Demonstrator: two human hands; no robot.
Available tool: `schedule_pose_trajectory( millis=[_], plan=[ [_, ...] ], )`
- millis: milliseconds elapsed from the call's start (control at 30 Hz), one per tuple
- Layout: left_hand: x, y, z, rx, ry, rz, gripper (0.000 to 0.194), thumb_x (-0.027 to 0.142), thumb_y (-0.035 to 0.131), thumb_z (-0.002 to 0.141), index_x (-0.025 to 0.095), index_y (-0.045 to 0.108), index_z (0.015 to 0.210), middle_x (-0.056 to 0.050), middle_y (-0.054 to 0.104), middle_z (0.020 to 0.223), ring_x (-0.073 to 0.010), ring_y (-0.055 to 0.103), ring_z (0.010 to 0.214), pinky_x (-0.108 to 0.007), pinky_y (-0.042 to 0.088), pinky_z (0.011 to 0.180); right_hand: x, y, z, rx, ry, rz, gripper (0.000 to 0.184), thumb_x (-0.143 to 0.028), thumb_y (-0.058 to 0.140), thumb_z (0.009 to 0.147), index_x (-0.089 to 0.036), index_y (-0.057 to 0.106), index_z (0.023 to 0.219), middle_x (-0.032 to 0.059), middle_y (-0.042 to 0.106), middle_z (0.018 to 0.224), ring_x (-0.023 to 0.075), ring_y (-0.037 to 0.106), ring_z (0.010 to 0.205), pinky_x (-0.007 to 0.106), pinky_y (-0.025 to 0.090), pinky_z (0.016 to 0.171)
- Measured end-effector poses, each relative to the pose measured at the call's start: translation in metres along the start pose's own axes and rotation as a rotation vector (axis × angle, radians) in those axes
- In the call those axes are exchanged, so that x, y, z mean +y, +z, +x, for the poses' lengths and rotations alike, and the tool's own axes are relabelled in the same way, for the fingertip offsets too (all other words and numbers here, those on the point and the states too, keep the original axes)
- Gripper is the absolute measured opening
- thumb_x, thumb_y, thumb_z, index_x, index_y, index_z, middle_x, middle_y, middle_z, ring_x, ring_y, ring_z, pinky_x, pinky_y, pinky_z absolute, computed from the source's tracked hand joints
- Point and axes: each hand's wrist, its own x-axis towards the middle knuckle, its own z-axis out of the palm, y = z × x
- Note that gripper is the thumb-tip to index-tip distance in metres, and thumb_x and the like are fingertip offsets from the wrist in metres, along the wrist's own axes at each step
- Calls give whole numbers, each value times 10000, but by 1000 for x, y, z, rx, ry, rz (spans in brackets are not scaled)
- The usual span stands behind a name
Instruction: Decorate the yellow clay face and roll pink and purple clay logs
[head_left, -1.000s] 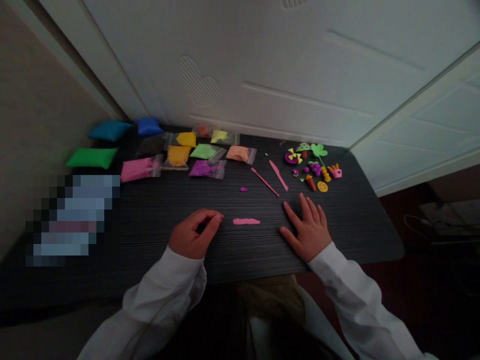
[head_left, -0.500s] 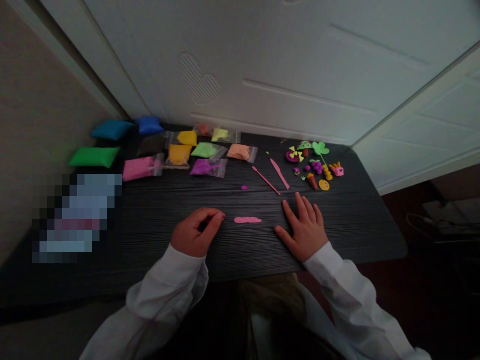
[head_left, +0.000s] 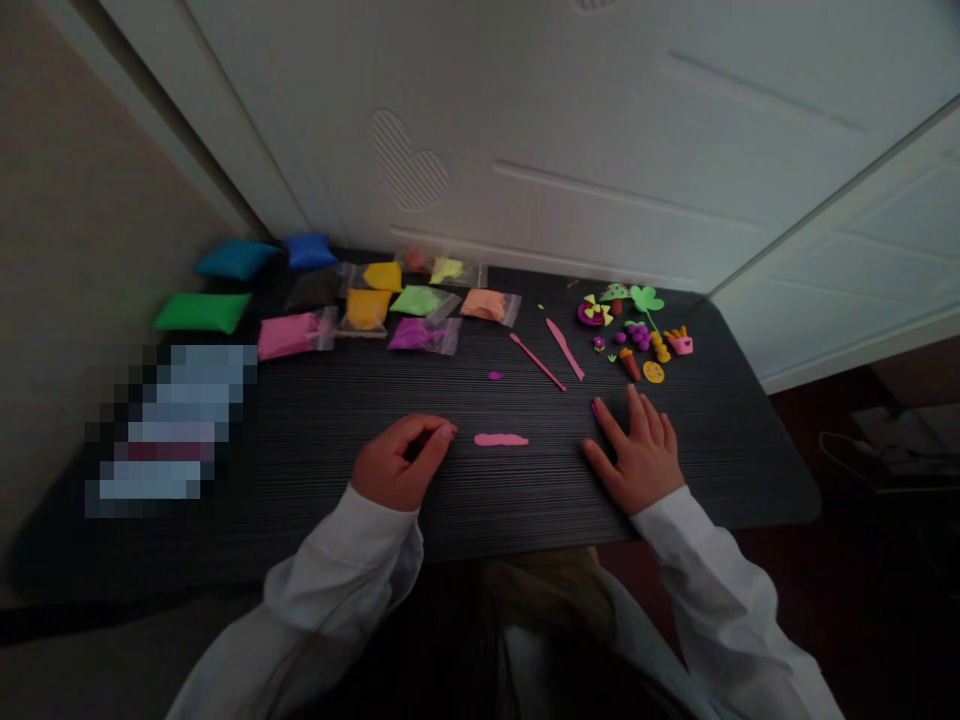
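Note:
A flattened pink strip of clay (head_left: 501, 440) lies on the dark table between my hands. My left hand (head_left: 401, 465) rests just left of the strip, thumb and index fingertips pinched together; whatever they may hold is hidden. To the right, my right hand (head_left: 637, 455) lies with its fingers spread on the tabletop. A small purple bit of clay (head_left: 596, 408) shows at its index fingertip. Beyond the strip is a small purple clay piece (head_left: 496, 376). Two pink modelling tools, a thin stick (head_left: 538, 362) and a knife-shaped one (head_left: 565, 350), lie farther back.
Clay packets in several colours, including a pink packet (head_left: 292, 334) and a green packet (head_left: 202, 312), line the back left. Small clay figures, among them a green clover (head_left: 646, 298) and a pink cup (head_left: 681, 343), stand back right. A white panel (head_left: 525, 120) rises behind the table.
My right hand has shifted right, away from the pink strip, and the purple bit now shows at its index fingertip. My left hand stays pinched beside the strip. The view has moved slightly.

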Motion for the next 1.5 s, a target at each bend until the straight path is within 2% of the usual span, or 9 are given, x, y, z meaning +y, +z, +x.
schedule_pose_trajectory(
  millis=[67, 200, 333, 500, 633, 833, 1000, 1300, 1500],
  plan=[
    [0, 0, 0, -7, -3, -1, 247, 399, 463, 738, 193, 598, 737, 1, 633, 765, -118, 569, 731, -232, 422, 709, 1, 0, 0, -5, 2, -6, 521, -514, 350, 793, -300, 330, 1267, 108, 149, 1402, 293, 204, 1249, 500, 184, 968],
    [0, 0, 1, 6, -4, -7, 242, 397, 470, 734, 194, 602, 735, 6, 631, 757, -116, 569, 729, -226, 416, 701, 0, 0, 0, -22, -94, 13, 548, -543, 355, 779, -319, 303, 1276, 88, 139, 1408, 278, 172, 1264, 480, 172, 984],
    [0, 0, 0, 12, 2, -8, 240, 389, 474, 732, 188, 604, 729, 4, 634, 758, -115, 570, 726, -223, 414, 699, 1, 0, 1, 1, 5, 1, 500, -511, 343, 799, -314, 339, 1258, 98, 155, 1401, 291, 204, 1250, 501, 190, 966],
    [1, 0, 1, 14, -21, 4, 244, 403, 471, 729, 196, 600, 732, 4, 634, 764, -121, 570, 731, -230, 420, 698, -2, -1, 1, -1, -97, 30, 542, -536, 372, 775, -306, 332, 1264, 86, 151, 1405, 285, 188, 1254, 483, 184, 978],
    [1, 0, 0, 8, -12, -10, 248, 403, 467, 731, 192, 598, 729, -2, 633, 760, -122, 569, 727, -233, 423, 700, 0, 1, 3, 23, -1, 25, 498, -497, 353, 799, -296, 349, 1255, 97, 166, 1396, 293, 230, 1234, 501, 207, 956],
    [0, 0, 0, 16, -10, -2, 249, 402, 467, 727, 192, 600, 731, -4, 635, 760, -126, 570, 734, -235, 424, 701, -3, 1, 3, 23, -63, 42, 527, -524, 370, 782, -307, 334, 1261, 87, 155, 1400, 287, 193, 1250, 492, 179, 975],
    [-1, 0, 0, 2, 0, 2, 245, 399, 466, 734, 193, 600, 730, 0, 632, 761, -121, 569, 726, -234, 420, 697, -1, 2, 5, 24, 22, 33, 502, -511, 336, 801, -294, 353, 1253, 108, 160, 1393, 288, 205, 1247, 505, 182, 968],
    [1, 0, -1, 8, -14, 10, 251, 407, 460, 732, 197, 598, 729, 1, 636, 766, -127, 573, 740, -234, 426, 705, 10, 5, 5, 57, -23, 115, 546, -458, 378, 798, -247, 288, 1294, 124, 191, 1378, 285, 273, 1210, 488, 252, 948],
    [1, 0, -1, 13, -2, 6, 231, 387, 469, 730, 198, 601, 732, 5, 635, 760, -123, 575, 738, -234, 426, 702, 11, 4, 4, 66, -69, 125, 498, -458, 379, 800, -259, 356, 1256, 105, 201, 1372, 255, 258, 1225, 465, 200, 986]
  ],
)
